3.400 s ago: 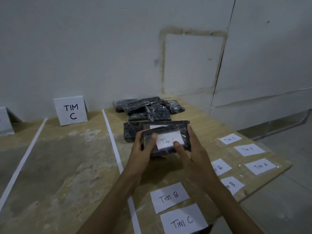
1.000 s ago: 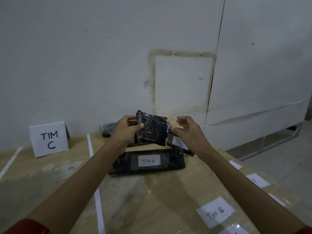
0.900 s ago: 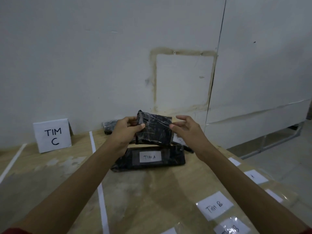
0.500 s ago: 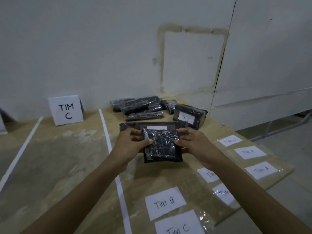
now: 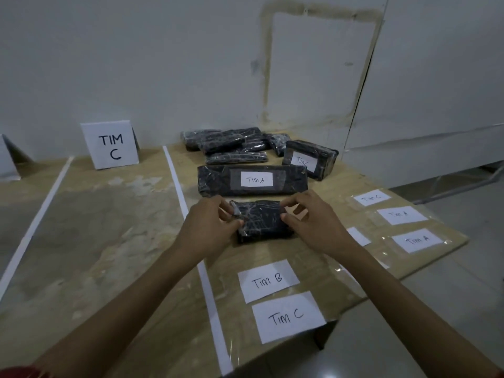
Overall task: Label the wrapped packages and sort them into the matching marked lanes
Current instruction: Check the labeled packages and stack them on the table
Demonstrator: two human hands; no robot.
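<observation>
A small black wrapped package point(image 5: 260, 221) without a label lies on the wooden table point(image 5: 114, 241). My left hand point(image 5: 210, 227) grips its left end and my right hand point(image 5: 313, 222) grips its right end. Just behind it lies a long black package labelled TIM A point(image 5: 252, 180), and further back right a package labelled Tim C point(image 5: 309, 159). Several unlabelled black packages point(image 5: 231, 144) are piled by the wall. Loose paper labels Tim B point(image 5: 268, 281) and Tim C point(image 5: 287, 316) lie near the front edge.
A standing TIM C sign point(image 5: 110, 145) marks the lane left of a white tape line point(image 5: 191, 227). Another white tape line point(image 5: 35, 222) runs further left. More labels under clear tape, such as Tim A point(image 5: 417, 240), lie at the right edge of the table. The wall stands close behind.
My hands brought the unlabelled package down from the pile at the back to the table in front of the TIM A package. The view tilted downward.
</observation>
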